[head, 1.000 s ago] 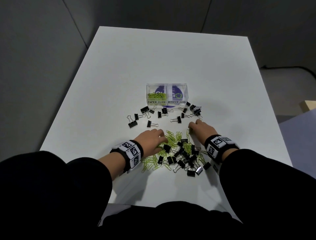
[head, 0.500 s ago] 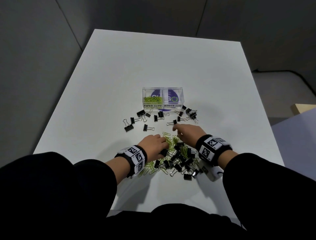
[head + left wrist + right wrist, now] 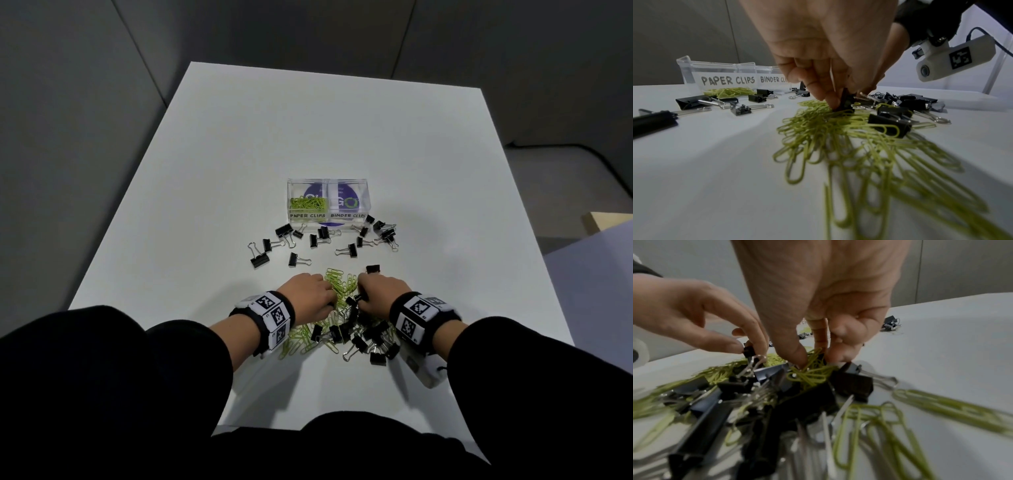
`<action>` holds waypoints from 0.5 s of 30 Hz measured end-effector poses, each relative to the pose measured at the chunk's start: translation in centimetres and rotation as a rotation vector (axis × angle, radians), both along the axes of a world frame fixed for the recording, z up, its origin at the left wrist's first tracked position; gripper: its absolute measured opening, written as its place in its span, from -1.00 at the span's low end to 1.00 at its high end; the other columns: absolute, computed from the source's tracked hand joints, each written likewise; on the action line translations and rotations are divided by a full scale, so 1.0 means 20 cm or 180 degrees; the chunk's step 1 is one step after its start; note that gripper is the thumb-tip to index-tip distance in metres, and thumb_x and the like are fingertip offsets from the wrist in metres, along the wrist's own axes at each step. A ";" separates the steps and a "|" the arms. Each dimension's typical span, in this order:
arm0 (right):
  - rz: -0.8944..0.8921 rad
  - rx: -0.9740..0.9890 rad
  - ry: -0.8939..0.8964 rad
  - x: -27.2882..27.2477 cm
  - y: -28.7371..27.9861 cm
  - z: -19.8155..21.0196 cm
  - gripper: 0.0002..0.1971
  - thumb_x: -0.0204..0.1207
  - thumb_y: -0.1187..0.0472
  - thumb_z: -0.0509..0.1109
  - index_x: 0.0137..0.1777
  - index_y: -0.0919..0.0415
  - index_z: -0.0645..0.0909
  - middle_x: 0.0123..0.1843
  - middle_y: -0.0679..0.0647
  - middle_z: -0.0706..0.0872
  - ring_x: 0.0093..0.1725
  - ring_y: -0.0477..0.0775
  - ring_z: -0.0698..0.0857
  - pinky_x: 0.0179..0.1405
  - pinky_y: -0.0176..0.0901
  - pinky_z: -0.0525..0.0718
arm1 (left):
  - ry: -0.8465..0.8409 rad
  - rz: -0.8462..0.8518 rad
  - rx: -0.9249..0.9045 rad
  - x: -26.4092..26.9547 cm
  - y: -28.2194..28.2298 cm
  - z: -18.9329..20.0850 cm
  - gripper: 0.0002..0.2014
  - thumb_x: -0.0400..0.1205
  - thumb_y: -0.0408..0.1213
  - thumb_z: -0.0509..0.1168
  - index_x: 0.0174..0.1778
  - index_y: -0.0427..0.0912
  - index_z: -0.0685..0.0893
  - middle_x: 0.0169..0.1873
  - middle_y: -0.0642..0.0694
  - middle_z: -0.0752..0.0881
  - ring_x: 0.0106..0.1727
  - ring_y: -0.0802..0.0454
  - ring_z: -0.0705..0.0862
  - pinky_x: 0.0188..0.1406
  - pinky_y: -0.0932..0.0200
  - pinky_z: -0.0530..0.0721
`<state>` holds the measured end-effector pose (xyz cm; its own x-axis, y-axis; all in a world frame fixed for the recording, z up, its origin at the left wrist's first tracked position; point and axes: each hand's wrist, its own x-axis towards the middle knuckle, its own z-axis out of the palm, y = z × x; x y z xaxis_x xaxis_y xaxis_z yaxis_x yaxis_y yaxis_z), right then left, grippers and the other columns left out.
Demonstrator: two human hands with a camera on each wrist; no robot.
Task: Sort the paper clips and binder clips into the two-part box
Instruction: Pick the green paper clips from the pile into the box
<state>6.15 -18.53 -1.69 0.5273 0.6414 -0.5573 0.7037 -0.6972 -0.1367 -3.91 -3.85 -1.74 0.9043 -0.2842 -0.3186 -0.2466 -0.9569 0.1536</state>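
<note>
The clear two-part box (image 3: 366, 192) stands mid-table; its PAPER CLIPS half (image 3: 727, 80) holds green paper clips (image 3: 308, 204), and the BINDER CLIPS half looks empty. A mixed pile of green paper clips (image 3: 337, 282) and black binder clips (image 3: 368, 334) lies at the near edge. My left hand (image 3: 329, 302) pinches one black binder clip (image 3: 845, 101) in the pile. Beside it, my right hand (image 3: 360, 295) pinches a bunch of green paper clips (image 3: 815, 368) between thumb and fingers (image 3: 797, 353).
Several loose black binder clips (image 3: 294, 259) lie scattered on the white table (image 3: 325, 120) just in front of the box. A beige object (image 3: 606, 221) sits off the table's right side. Grey walls surround the table.
Both hands have drawn together over the middle of the pile. Their fingers, flat a second ago, now curl down, the left onto a binder clip and the right onto paper clips.
</note>
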 end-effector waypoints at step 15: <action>-0.0168 0.0905 0.0740 0.08 0.13 0.12 -0.82 0.61 0.18 0.27 0.10 0.21 0.62 0.12 0.13 0.74 -0.07 0.03 0.61 0.02 -0.10 0.57 | -0.0042 0.1541 -0.0094 0.08 0.38 0.09 -0.67 0.71 -0.03 0.04 0.02 -0.14 0.63 -0.16 -0.02 0.69 -0.22 0.07 0.56 -0.39 0.29 0.43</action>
